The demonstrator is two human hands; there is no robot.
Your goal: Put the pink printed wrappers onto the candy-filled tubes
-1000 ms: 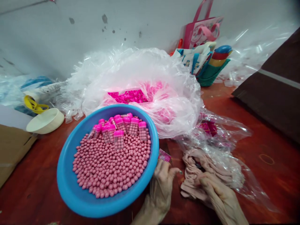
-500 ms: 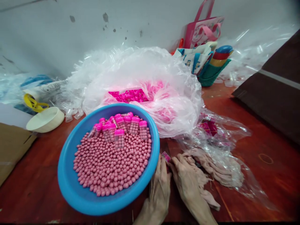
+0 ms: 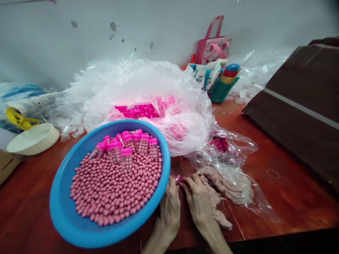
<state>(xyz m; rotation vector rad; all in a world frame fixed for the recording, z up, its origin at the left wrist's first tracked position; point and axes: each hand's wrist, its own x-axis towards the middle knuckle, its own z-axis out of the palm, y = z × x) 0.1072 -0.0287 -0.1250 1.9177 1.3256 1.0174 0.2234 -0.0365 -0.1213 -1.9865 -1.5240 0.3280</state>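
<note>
Just right of the blue basin (image 3: 165, 176), my left hand (image 3: 171, 204) and my right hand (image 3: 197, 197) pinch a small shiny pink piece (image 3: 178, 179) between their fingertips. Its exact shape is too small to tell. The basin holds pink beads (image 3: 113, 190) and several clear bottles with pink caps (image 3: 126, 158), filled with beads. A beige cloth (image 3: 227, 185) lies beside my right hand, partly under clear plastic. Behind the basin a large plastic bag (image 3: 190, 106) opens on many pink caps (image 3: 140, 111).
A clear bag with dark pink pieces (image 3: 221, 144) lies behind the cloth. At right leans a dark brown box or bag (image 3: 299, 106). A white bowl (image 3: 34, 139) and yellow tape (image 3: 19, 120) are at left, clear containers (image 3: 71, 116) and small bags (image 3: 209, 76) behind.
The view has shifted, so most things appear further left. The pink piece has turned and sits closer between my fingertips; both hands remain beside the basin.
</note>
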